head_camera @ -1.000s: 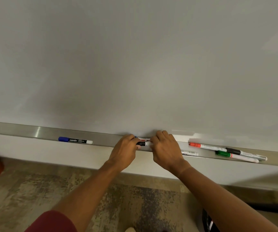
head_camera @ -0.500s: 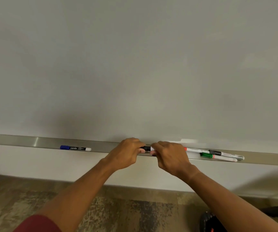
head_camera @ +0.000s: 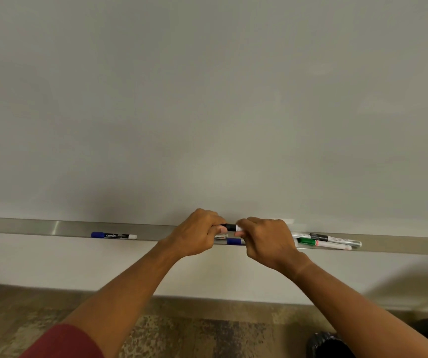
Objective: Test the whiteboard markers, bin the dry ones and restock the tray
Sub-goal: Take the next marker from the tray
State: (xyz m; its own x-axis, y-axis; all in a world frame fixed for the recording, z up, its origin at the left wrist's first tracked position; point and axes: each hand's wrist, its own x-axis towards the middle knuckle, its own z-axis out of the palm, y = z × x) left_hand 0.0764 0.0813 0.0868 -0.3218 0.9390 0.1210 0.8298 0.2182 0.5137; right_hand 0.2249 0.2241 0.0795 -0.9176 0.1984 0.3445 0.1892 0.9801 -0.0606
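Just above the marker tray (head_camera: 40,226), both hands meet knuckles-up: left hand (head_camera: 197,232) curls round the black marker (head_camera: 231,226) cap end, right hand (head_camera: 265,237) pinches its white barrel, forearms converging.

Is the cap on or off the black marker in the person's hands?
Cannot tell. The left hand and right hand each grip an end of the black-capped white marker; no gap or bare tip shows between them.

Tray (head_camera: 40,226) below whiteboard (head_camera: 207,99), one marker (head_camera: 113,235) lying left, marker cluster (head_camera: 329,241) right, bin (head_camera: 329,346) on floor (head_camera: 182,332).
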